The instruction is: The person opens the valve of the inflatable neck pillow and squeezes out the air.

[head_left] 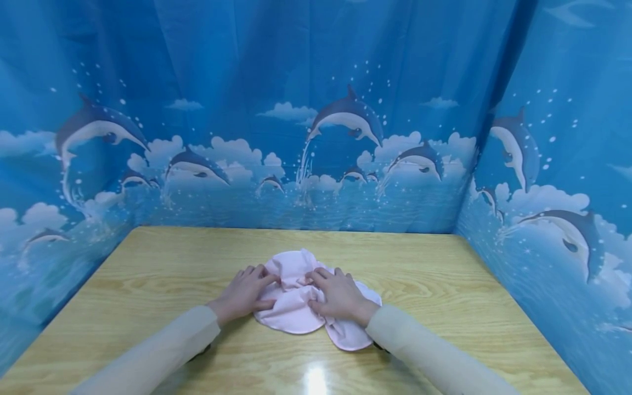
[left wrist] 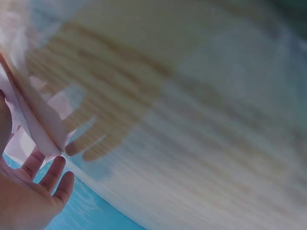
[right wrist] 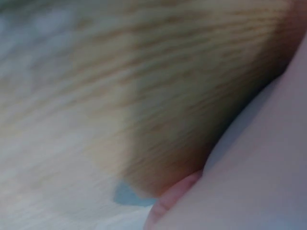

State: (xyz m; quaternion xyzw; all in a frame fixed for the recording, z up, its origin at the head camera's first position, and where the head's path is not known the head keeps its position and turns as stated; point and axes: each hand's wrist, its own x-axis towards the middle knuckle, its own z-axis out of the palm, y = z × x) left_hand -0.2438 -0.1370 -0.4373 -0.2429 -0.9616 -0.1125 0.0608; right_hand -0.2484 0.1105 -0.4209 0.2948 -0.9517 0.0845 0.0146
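a: where would trouble start, reading from the left?

b: at the left hand [head_left: 244, 291]. its thumb and index are apart, tips against the left side of the pale pink cloth [head_left: 293, 317]. the left wrist view shows a raised fold at the fingertips. with so loose a touch, a quick pull could let the fabric slip away.

a: and the cloth itself?

b: it lies on the wooden table [head_left: 187, 274], between and under the hands, rumpled in the middle. pushing inward would probably deepen those creases. the tabletop looks smooth too, so the whole piece might skid instead of spreading.

a: the right hand [head_left: 340, 299]?

b: it rests over the crumpled part, fingers bent, thumb apart from the index. whether they pinch a fold, i can't tell; the right wrist view is mostly blurred table and something pale up close.

a: what's the risk there?

b: that palm seems to weigh on the fabric, and a rounded flap reaches out beneath the wrist. if the left hand tugged against it, the cloth could twist or stretch, and the right sleeve [head_left: 424, 345] might drag the flap along.
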